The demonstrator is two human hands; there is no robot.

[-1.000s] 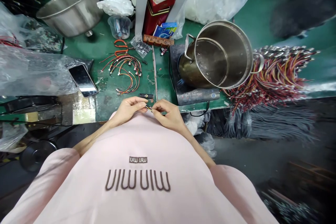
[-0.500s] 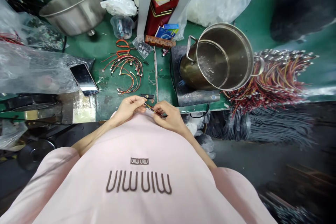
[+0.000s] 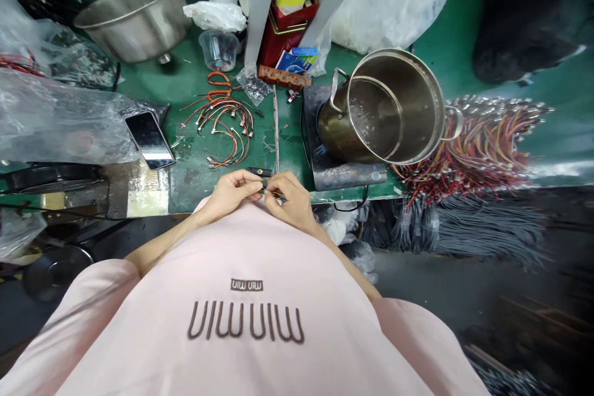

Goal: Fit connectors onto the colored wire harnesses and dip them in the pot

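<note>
Both hands meet at the table's front edge, close to my shirt. My left hand (image 3: 234, 193) pinches one end of a short wire bundle (image 3: 277, 195) between thumb and fingers. The fingers of my right hand (image 3: 293, 201) are closed on the same bundle, whose dark and yellow strands show a little between them. Its ends are hidden in the hands. Just beyond the fingertips lies a small black tool (image 3: 260, 171). Farther back, several loose wires with white connectors (image 3: 232, 120) are spread in a curve below orange-handled scissors (image 3: 218, 85).
A tall steel pot (image 3: 394, 108) stands on a black hot plate (image 3: 346, 174) to the right, beside a heap of red and yellow wires (image 3: 477, 148). At left are a phone (image 3: 149, 141), plastic bags (image 3: 60, 117) and a steel basin (image 3: 134, 18). Grey cables (image 3: 482, 232) lie below the table edge.
My right hand has moved left, toward my left hand, so less of the wire bundle shows between them. The view has shifted slightly; the things on the table stay put.
</note>
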